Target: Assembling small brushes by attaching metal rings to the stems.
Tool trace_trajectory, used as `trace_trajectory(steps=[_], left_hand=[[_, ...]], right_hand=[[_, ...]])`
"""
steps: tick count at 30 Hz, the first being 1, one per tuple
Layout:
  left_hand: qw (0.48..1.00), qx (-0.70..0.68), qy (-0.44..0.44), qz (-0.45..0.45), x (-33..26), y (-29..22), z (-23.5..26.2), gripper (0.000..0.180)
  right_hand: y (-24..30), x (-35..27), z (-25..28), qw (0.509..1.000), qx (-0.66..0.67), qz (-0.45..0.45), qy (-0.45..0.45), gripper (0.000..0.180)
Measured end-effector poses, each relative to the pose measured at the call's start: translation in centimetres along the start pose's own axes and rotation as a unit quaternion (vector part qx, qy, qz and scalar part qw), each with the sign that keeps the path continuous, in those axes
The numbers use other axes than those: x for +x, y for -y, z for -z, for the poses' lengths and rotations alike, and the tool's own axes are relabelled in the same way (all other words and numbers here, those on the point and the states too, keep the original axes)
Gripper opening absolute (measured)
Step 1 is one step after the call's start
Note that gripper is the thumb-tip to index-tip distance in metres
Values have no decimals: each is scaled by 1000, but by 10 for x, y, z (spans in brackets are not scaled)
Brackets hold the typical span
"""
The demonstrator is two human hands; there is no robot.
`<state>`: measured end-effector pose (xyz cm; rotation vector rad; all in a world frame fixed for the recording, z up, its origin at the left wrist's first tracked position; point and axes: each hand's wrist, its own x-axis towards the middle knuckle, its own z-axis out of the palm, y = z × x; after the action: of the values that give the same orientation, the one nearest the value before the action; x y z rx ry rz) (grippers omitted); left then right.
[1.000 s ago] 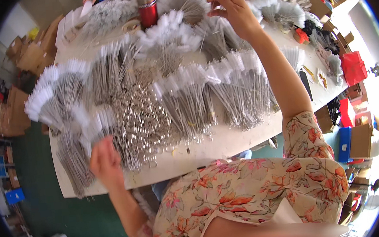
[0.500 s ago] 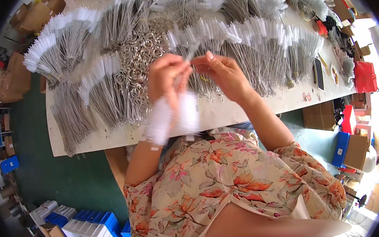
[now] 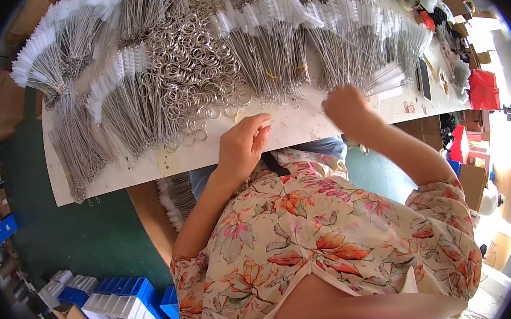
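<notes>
Thin twisted-wire brushes with white bristle tips (image 3: 348,44) lie in fanned bundles across the pale worktop (image 3: 148,165), their looped wire ends pointing toward me. A heap of shiny metal split rings (image 3: 191,68) sits between the bundles. My right hand (image 3: 347,107) has its grip closed at the looped ends of the bundle by the far right; whether it pinches a single wire I cannot tell, since the knuckles hide the fingertips. My left hand (image 3: 242,145) rests at the worktop's near edge, its fingers loosely curled and half apart, holding nothing. The rings lie just beyond it, the brush ends slightly further back.
</notes>
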<state>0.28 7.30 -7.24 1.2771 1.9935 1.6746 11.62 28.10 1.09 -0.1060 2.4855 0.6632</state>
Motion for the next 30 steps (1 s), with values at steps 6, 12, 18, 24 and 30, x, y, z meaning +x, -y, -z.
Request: trace_trajectory(steps=[6, 12, 18, 24, 30], left_hand=[[998, -40, 28, -43, -4, -11, -3, 27], [960, 101, 7, -260, 13, -28, 21, 19], [938, 216, 76, -262, 52, -19, 43, 25], [905, 344, 155, -194, 81, 25, 81, 24], [959, 257, 37, -113, 93, 11, 86, 10]], right_hand=[[27, 15, 14, 724, 684, 73, -59, 10], [21, 15, 26, 488, 850, 157, 117, 21], [-4, 5, 9, 461, 878, 45, 125, 19], [6, 12, -6, 964, 240, -30, -109, 8], [22, 36, 19, 814, 524, 27, -249, 10]])
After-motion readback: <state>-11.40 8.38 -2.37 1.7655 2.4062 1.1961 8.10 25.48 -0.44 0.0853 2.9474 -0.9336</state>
